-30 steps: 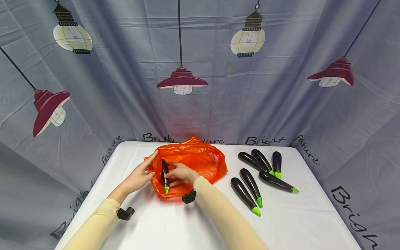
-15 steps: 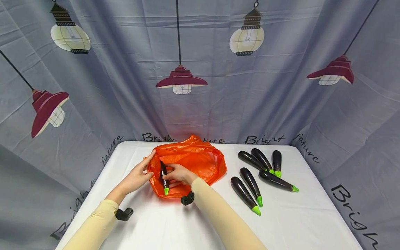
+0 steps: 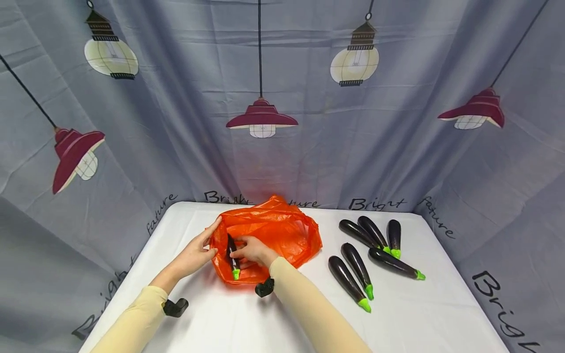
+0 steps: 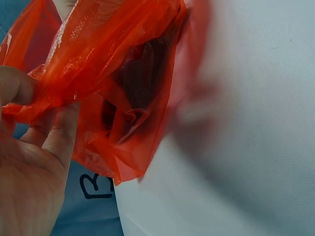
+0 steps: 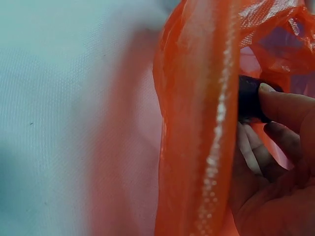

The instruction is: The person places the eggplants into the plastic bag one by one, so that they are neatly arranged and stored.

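Note:
An orange-red plastic bag (image 3: 287, 228) lies with its mouth spread toward me in the head view. My left hand (image 3: 192, 257) pinches the bag's left rim between thumb and fingers, plainer in the left wrist view, where the hand (image 4: 34, 162) is at the left edge. Inside the mouth, my right hand (image 3: 256, 251) holds a dark purple eggplant (image 3: 231, 247), its green stem end toward me. The right wrist view shows the thumb and fingers on the eggplant (image 5: 251, 98), partly hidden by the bag's edge. Through the film in the left wrist view, dark shapes (image 4: 142, 73) show.
Several eggplants (image 3: 346, 277) lie on the white table (image 3: 423, 314) right of the bag, green ends mostly toward me. A grey curtain (image 3: 300, 162) printed with lamps stands behind the table and along its sides.
The scene sits slightly lower in the head view now, as the camera has tilted a little. Both hands keep their holds, and the eggplant has barely shifted inside the bag.

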Demonstrator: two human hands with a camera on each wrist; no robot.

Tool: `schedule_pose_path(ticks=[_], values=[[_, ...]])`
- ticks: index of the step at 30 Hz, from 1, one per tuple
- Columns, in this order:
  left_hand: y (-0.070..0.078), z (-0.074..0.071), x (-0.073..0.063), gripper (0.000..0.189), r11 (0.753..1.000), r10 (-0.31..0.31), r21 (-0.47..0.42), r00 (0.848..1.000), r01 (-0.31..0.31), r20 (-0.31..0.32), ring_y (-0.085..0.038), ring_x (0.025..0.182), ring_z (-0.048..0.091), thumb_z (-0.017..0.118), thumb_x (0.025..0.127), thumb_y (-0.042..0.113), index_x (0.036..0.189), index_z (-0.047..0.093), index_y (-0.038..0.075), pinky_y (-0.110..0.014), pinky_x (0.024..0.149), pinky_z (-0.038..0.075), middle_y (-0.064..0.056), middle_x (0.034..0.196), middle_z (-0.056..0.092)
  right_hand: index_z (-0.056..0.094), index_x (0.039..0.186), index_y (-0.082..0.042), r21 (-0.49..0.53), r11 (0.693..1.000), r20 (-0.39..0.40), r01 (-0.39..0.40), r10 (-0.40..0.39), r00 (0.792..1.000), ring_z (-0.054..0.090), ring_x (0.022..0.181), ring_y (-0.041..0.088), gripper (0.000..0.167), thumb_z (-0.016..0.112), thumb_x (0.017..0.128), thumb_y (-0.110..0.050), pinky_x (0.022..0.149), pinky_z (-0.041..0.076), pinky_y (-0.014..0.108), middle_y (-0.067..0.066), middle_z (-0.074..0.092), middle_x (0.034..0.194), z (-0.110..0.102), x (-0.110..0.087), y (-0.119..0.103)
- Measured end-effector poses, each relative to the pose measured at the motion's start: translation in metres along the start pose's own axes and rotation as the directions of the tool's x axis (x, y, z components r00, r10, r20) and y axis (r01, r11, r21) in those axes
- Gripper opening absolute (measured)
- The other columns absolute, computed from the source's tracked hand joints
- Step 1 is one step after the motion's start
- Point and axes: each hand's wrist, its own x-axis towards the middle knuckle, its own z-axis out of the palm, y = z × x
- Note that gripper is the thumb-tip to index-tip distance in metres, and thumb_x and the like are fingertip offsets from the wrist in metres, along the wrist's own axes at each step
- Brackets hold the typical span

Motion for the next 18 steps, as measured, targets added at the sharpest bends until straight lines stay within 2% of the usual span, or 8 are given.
schedule_pose_path(ticks=[8,13,18], values=[[0.001,0.004,-0.002,0.091,1.000,-0.004,-0.016,1.000,0.004,-0.005,-0.038,0.149,0.026,0.054,0.094,-0.010,0.166,0.016,0.032,-0.035,0.100,0.049,-0.008,0.169,0.016,0.055,0.142,0.002,-0.042,0.999,-0.047,0.008,-0.010,0.999,0.071,0.082,0.026,0.055,0.076,0.092,-0.008,0.072,0.061,0.043,0.011,0.066,0.100,0.002,-0.006,0.000],[0.001,0.005,0.000,0.091,1.000,-0.008,-0.012,1.000,0.008,-0.026,-0.038,0.148,0.028,0.055,0.094,-0.009,0.166,0.017,0.032,-0.034,0.100,0.049,-0.009,0.169,0.017,0.049,0.147,0.004,0.010,0.999,-0.013,0.041,-0.041,0.999,0.072,0.089,0.029,0.061,0.075,0.093,-0.006,0.076,0.061,0.047,0.012,0.068,0.105,-0.008,-0.010,-0.003],[0.001,0.006,-0.001,0.091,1.000,-0.013,-0.001,0.999,0.013,-0.037,-0.038,0.149,0.026,0.056,0.094,-0.009,0.166,0.017,0.031,-0.037,0.101,0.048,-0.009,0.169,0.016,0.049,0.146,0.005,0.033,0.993,0.022,0.112,-0.113,0.993,0.071,0.094,0.038,0.058,0.072,0.093,-0.001,0.079,0.060,0.050,0.013,0.068,0.104,-0.022,-0.017,-0.004]])
